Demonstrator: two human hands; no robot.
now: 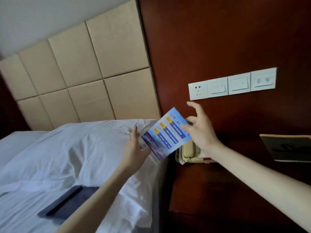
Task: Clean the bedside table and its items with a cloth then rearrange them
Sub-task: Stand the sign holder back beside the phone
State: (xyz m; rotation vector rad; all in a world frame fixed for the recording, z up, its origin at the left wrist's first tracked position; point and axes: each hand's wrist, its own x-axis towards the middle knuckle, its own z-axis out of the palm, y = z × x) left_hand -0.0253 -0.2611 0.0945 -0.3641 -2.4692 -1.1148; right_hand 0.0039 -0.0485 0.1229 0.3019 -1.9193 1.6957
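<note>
A blue printed card [165,133] in a clear stand hangs tilted in the air between the bed and the bedside table [198,187]. My right hand [199,127] pinches its upper right edge between thumb and fingers, index finger raised. My left hand [136,147] holds its lower left end from below. Behind the card a beige telephone [189,153] sits at the table's back left, partly hidden by card and wrist. A dark folder [289,147] lies on the table's far right. No cloth shows.
The bed with white sheets [58,157] lies left of the table; a dark flat rectangular thing [67,201] rests on it under my left forearm. A white socket and switch panel [233,84] is on the dark red wall. A tan padded headboard [80,69] is behind the bed.
</note>
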